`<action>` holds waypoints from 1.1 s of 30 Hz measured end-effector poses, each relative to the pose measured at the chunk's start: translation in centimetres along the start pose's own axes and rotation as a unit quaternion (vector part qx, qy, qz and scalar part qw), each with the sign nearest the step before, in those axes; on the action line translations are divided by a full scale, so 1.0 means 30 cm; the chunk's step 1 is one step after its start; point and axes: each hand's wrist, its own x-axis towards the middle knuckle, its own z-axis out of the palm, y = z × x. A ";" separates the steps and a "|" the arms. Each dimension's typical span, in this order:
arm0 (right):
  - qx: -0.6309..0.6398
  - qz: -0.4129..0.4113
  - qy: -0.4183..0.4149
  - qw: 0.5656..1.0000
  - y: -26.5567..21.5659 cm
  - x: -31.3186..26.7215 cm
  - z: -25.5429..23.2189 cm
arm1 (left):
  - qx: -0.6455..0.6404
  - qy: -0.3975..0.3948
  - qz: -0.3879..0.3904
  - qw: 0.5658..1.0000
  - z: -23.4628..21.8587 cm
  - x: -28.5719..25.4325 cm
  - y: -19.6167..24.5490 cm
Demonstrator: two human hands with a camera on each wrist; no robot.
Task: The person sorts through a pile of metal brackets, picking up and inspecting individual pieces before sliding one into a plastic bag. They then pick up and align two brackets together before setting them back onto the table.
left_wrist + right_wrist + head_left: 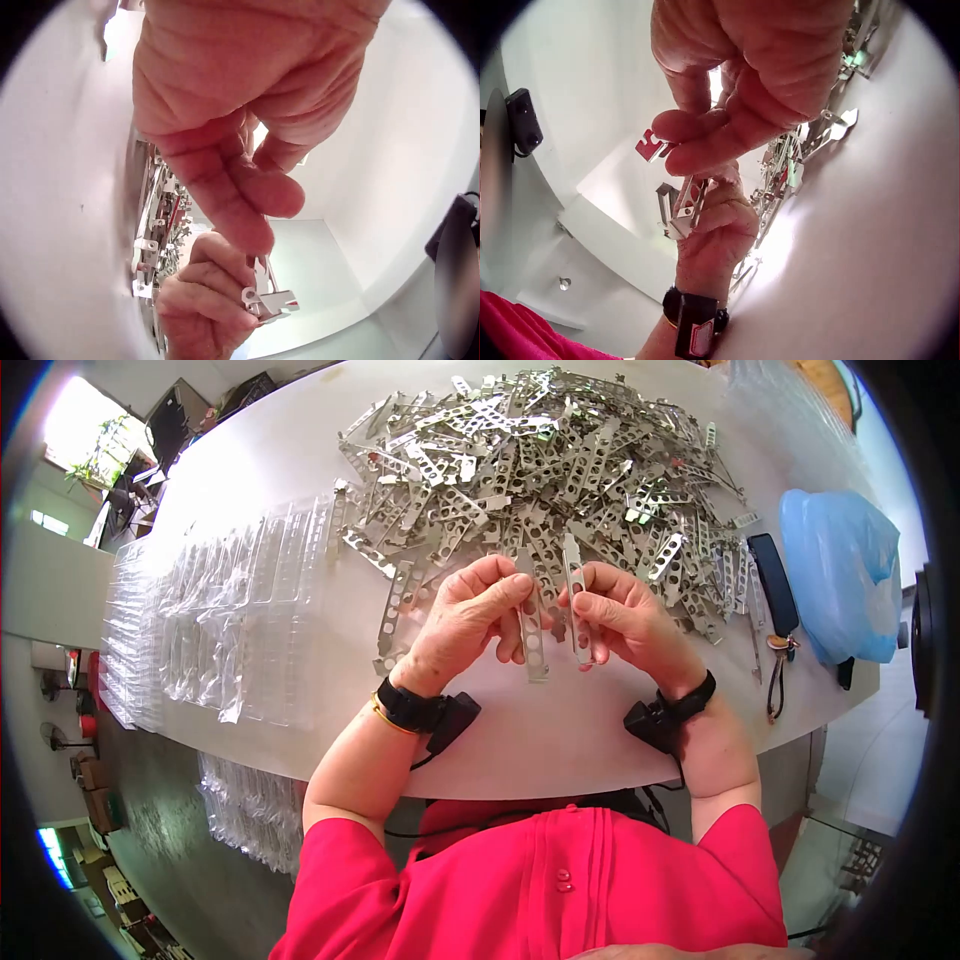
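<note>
My left hand (465,610) pinches a long, narrow metal slot bracket (535,650) with round holes along it, between thumb and fingers. To its right, my right hand (630,618) grips a second perforated slot bracket (574,565), standing nearly parallel to the first with a small gap between them. In the left wrist view, the bent, notched end of the right hand's bracket (274,302) sticks out past the fingertips. The right wrist view shows the left hand's bracket (681,221) end-on, below the right fingers. Both brackets are partly hidden by the fingers.
A large heap of similar metal brackets (540,470) covers the far side of the white table (490,745). Clear plastic trays (230,610) are stacked at left. A blue plastic bag (840,570), a black phone (772,582) and a key strap (776,685) lie at right.
</note>
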 end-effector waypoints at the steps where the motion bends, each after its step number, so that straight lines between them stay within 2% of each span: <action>1: -0.017 -0.003 0.009 1.000 0.005 0.003 -0.002 | 0.000 0.000 0.000 1.000 -0.002 0.000 -0.004; 6: -0.069 0.000 0.028 0.997 0.008 -0.001 0.006 | 0.006 0.067 0.007 0.998 0.011 0.010 -0.014; 9: -0.100 -0.002 0.038 0.994 0.002 -0.004 0.021 | 0.032 0.046 0.003 0.998 -0.002 0.008 -0.014; 14: -0.152 -0.001 0.052 0.987 0.004 -0.002 0.034 | 0.034 0.061 -0.020 0.997 0.002 0.007 -0.014; 33: -0.152 0.020 0.047 0.987 0.019 0.002 0.041 | 0.032 0.036 -0.025 0.999 0.005 0.016 -0.022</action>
